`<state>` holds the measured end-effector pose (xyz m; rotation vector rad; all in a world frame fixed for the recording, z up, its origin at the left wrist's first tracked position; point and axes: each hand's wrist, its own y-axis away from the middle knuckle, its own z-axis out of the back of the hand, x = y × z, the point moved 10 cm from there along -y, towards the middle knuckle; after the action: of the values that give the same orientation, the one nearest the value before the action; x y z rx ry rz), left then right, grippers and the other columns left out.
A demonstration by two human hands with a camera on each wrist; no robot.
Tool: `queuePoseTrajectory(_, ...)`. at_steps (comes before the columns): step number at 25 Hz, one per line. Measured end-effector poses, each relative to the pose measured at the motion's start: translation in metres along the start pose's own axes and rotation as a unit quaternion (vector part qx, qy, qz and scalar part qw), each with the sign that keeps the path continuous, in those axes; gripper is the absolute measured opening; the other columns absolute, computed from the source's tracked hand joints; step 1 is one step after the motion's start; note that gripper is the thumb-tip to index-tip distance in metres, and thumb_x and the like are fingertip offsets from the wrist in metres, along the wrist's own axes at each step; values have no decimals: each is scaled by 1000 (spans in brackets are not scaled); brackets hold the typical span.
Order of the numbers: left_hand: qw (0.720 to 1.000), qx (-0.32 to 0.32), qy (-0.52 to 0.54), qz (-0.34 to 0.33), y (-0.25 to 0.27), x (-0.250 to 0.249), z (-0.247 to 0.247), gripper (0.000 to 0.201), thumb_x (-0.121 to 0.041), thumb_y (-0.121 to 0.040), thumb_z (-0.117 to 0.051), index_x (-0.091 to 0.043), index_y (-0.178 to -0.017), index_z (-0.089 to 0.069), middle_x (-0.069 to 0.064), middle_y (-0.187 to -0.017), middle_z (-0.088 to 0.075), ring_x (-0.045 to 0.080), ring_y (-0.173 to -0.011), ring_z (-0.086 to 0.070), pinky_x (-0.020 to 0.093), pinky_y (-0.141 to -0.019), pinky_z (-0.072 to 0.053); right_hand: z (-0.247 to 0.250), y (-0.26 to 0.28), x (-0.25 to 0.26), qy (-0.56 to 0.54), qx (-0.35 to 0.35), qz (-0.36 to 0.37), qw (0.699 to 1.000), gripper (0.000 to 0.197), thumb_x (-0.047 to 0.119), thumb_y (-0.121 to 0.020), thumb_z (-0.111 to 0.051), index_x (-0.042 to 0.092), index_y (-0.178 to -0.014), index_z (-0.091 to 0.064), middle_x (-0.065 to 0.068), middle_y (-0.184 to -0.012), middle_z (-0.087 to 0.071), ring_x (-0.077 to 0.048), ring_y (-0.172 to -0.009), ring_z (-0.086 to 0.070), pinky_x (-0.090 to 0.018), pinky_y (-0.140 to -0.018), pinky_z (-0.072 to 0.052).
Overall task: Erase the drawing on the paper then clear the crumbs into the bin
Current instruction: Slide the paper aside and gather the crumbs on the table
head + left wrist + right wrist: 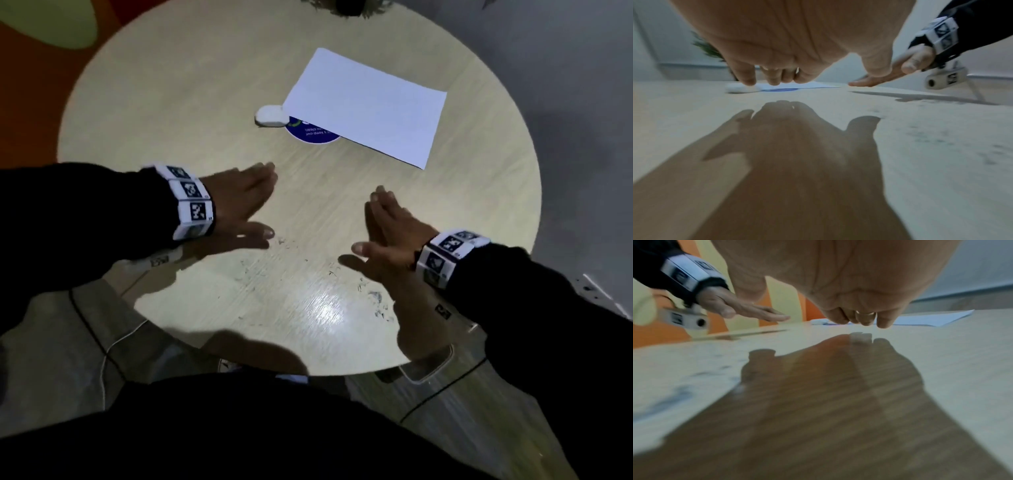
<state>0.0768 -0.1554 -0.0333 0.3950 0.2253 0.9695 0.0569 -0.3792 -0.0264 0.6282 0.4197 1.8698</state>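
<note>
Both hands are hovering flat just above the round table [144,102], fingers straight and together, holding nothing. The left hand [239,205] is sitting at centre left of the head view, the right hand [387,229] at centre right, and the eraser crumbs [370,294] are lying scattered between and below them, towards the lower middle of the frame, thickest near the right wrist.

The paper [366,106] is lying in the upper right, looking blank from here, with the white eraser [271,115] touching its lower left corner. No bin is showing in any view.

I am guessing those crumbs will handle badly: featherlight, soft, prone to smearing grey if pressed and to scattering if swept fast. Pinching them looks hopeless; herding them with the edges of the palms towards the near rim and catching them in a cupped hand seems the better hold.

A blue round sticker [310,133] is peeking out from under the paper. Its white lettering is upside down; I am making out something like "keep our" and "clean", no more.
</note>
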Motion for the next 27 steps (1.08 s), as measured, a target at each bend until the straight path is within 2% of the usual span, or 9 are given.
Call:
queuePoseTrajectory(3, 996, 70, 18, 47, 20, 31, -30, 128, -95, -58, 4, -7, -150, 14, 11, -157, 21, 24, -148, 7, 39, -119, -9, -6, -5, 11, 21, 33, 23, 999, 124, 87, -61, -28, 12, -151, 11, -4, -156, 25, -18, -145, 18, -35, -119, 1)
queuePoseTrajectory(7, 988, 135, 28, -72, 60, -43, -72, 116, -90, -63, 1, -14, -147, 26, 2, -145, 42, 16, -140, 30, 37, -117, 9, -47, 33, 78, 74, 126, 185, 972, 124, 88, -63, -26, 10, -150, 13, -3, -155, 28, -16, -143, 22, -35, -119, 2)
queuePoseTrajectory(9, 989, 117, 56, -72, 64, -54, -64, 111, -86, -68, -6, -15, -148, 24, -1, -145, 40, 11, -137, 31, 34, -113, 12, -31, 24, 76, 65, 108, 179, 976, 128, 92, -56, -21, 13, -150, 13, -1, -155, 28, -14, -143, 22, -30, -117, 5)
queuePoseTrajectory(14, 975, 28, 115, 187, 80, 50, -50, 116, -87, -72, -20, -10, -150, 17, 8, -157, 24, 19, -146, 15, 35, -118, -1, 6, -34, 72, 52, 67, 86, 993, 126, 87, -56, -25, 14, -151, 13, -1, -155, 25, -15, -144, 19, -31, -117, 4)
queuePoseTrajectory(16, 978, 55, 103, 174, 90, 42, -68, 121, -91, -66, -11, -9, -149, 19, 10, -156, 26, 22, -147, 14, 37, -119, -3, -7, -30, 96, 71, 82, 131, 986, 123, 85, -60, -29, 13, -150, 13, -3, -155, 26, -15, -144, 20, -32, -118, 4)
queuePoseTrajectory(20, 989, 98, 110, -4, 84, -38, -74, 112, -84, -73, -16, -10, -149, 18, 3, -151, 32, 12, -141, 23, 34, -116, 6, -35, 4, 121, 125, 140, 234, 954, 117, 83, -67, -32, 13, -151, 11, -2, -156, 25, -15, -144, 18, -35, -119, 1)
queuePoseTrajectory(23, 982, -3, 145, 118, 66, 18, -49, 113, -87, -73, -19, -12, -150, 17, 6, -157, 23, 14, -144, 15, 35, -118, -1, 7, -38, 113, 110, 80, 172, 976, 113, 84, -72, -34, 17, -151, 11, 0, -156, 24, -14, -145, 16, -36, -119, 0)
queuePoseTrajectory(25, 968, -7, 155, 195, 65, 51, -51, 116, -89, -72, -22, -11, -151, 12, 9, -159, 17, 20, -147, 9, 37, -119, -5, 32, -72, 115, 119, 56, 115, 985, 103, 74, -82, -40, 14, -152, 7, -2, -157, 21, -17, -146, 11, -39, -119, -5)
queuePoseTrajectory(27, 979, 2, 129, 159, 58, 29, -58, 117, -88, -72, -23, -10, -151, 11, 11, -159, 18, 22, -147, 10, 41, -120, -4, 32, -91, 129, 139, 56, 114, 982, 99, 69, -86, -41, 11, -152, 6, -3, -158, 20, -19, -146, 11, -39, -119, -6)
